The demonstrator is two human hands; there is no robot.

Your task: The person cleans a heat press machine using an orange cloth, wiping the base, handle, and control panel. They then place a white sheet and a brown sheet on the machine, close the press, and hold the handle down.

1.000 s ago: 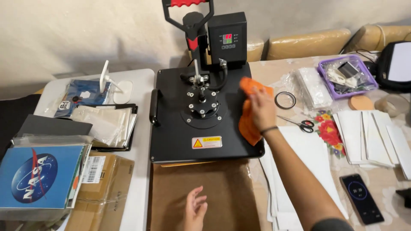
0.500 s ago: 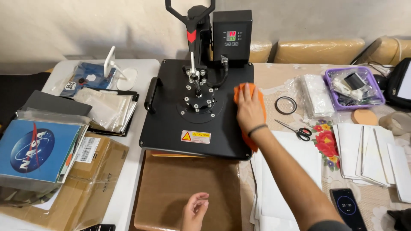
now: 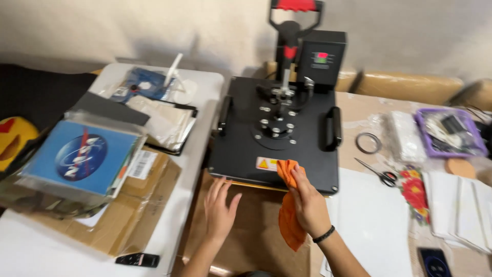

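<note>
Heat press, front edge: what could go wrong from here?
1. The right hand holds an orange cloth against the heat press plate's front edge; if the plate is hot, a burn is possible.
2. The left hand rests flat just below that edge, possibly within pinch range.

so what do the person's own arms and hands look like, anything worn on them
Both forearms are bare, with no sleeves in view. The right hand has a thin black band around the wrist. The left hand shows no glove, ring or band that can be made out; the picture is somewhat blurred, so small details cannot be told.
</note>
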